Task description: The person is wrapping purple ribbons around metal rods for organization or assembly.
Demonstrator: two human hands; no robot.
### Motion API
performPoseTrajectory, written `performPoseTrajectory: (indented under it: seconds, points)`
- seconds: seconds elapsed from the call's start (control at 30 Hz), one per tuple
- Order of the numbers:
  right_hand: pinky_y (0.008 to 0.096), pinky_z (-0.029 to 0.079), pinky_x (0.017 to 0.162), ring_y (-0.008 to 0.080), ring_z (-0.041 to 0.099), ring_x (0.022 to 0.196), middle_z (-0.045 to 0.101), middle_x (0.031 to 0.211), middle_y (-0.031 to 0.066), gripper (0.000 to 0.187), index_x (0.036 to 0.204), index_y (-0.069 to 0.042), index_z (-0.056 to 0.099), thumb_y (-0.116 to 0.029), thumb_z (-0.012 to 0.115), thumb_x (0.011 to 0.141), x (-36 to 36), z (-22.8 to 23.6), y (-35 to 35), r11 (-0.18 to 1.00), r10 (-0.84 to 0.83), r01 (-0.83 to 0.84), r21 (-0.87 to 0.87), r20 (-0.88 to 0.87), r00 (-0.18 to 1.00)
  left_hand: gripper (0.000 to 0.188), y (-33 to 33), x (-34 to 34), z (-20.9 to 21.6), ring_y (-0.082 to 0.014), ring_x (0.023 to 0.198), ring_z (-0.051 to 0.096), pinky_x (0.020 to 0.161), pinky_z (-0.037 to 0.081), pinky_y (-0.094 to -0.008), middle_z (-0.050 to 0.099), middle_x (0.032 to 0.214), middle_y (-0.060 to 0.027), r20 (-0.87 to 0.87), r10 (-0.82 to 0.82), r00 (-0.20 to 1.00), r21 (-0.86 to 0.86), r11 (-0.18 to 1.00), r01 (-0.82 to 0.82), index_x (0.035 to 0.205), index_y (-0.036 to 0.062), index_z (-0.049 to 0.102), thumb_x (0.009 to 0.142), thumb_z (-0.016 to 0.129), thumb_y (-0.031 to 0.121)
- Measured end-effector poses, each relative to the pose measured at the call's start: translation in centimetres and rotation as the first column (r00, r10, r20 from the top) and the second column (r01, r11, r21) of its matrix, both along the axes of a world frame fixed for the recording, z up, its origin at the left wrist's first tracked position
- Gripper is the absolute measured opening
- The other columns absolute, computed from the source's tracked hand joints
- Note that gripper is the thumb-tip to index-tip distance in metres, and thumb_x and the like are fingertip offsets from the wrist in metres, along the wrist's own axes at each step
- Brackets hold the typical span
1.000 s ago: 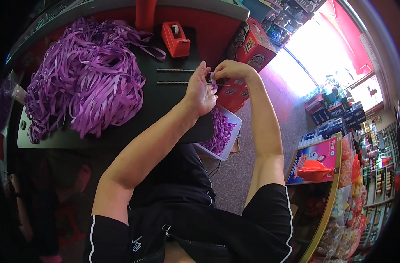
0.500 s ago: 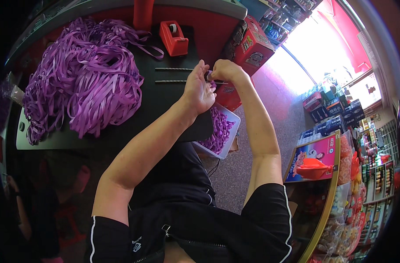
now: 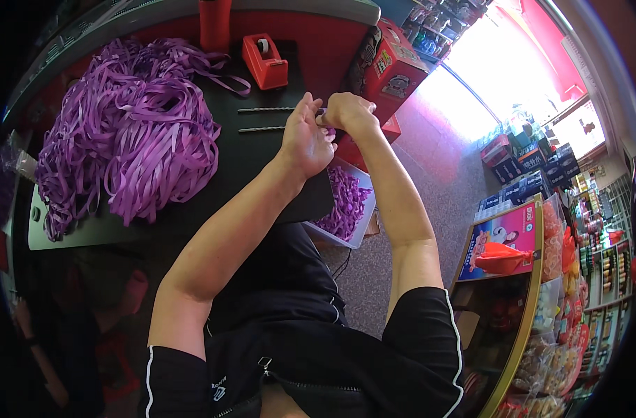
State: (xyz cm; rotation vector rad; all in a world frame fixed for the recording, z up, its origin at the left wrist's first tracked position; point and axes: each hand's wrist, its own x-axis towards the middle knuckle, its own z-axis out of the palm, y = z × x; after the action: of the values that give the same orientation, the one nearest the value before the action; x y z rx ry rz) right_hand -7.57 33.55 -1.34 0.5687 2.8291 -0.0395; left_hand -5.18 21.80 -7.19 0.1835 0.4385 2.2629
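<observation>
Above the table's right end my two hands meet around a small piece of purple ribbon. My left hand has its palm turned up, some fingers stretched out, and the ribbon against its thumb side. Curled over the same piece, my right hand pinches it; its fingertips are partly hidden. Two thin twisted metal rods lie side by side on the dark table, their right ends passing behind my left hand. Below my hands a whitish plastic bin holds many short purple ribbon pieces.
A large heap of long purple ribbons covers the table's left part. Behind the rods stands a red tape dispenser. Red cartons are stacked beyond the table's right end. A glass display case is at right; another person's arm shows lower left.
My right hand has turned slightly at the wrist, its fingers shifting over the ribbon piece. The whole view has shifted a little, so the table things sit slightly further left.
</observation>
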Motion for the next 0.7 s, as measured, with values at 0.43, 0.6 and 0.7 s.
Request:
performPoseTrajectory:
  seconds: [0.43,0.6,0.7]
  points:
    - [0.0329,0.050,0.077,0.0182,0.063,0.085,0.064,0.093,0.0075,0.026,0.108,-0.004,0.063,-0.023,0.051,0.094,3.0,-14.5,6.3,-0.379,-0.334,-0.087,-0.921,0.049,0.941,0.080,-0.6,0.5,0.9,-0.0419,0.141,-0.018,0.113,-0.012,-0.0502,-0.018,0.149,-0.0340,0.045,0.023,0.999,-0.067,0.998,-0.020,0.152,0.0193,0.003,0.093,0.041,0.058]
    - [0.0377,0.052,0.086,0.0219,0.063,0.093,0.063,0.105,0.0102,0.028,0.116,-0.001,0.055,-0.019,0.042,0.099,1.9,-15.9,4.8,-0.768,-0.220,-0.151,-0.623,0.036,0.975,0.080,-0.5,0.7,1.3,-0.0414,0.142,-0.017,0.113,-0.012,-0.0499,-0.020,0.149,-0.0335,0.037,0.006,0.999,-0.067,0.998,-0.003,0.152,0.0186,0.003,0.094,0.040,0.058]
    - [0.0383,0.052,0.087,0.0224,0.063,0.095,0.063,0.105,0.0105,0.027,0.117,-0.002,0.054,-0.017,0.041,0.099,2.5,-15.8,4.4,-0.841,-0.176,-0.108,-0.531,0.080,0.981,0.080,-0.5,0.6,1.1,-0.0416,0.142,-0.017,0.113,-0.012,-0.0502,-0.020,0.149,-0.0334,0.041,0.015,0.999,-0.070,0.997,-0.012,0.152,0.0187,0.003,0.094,0.041,0.058]
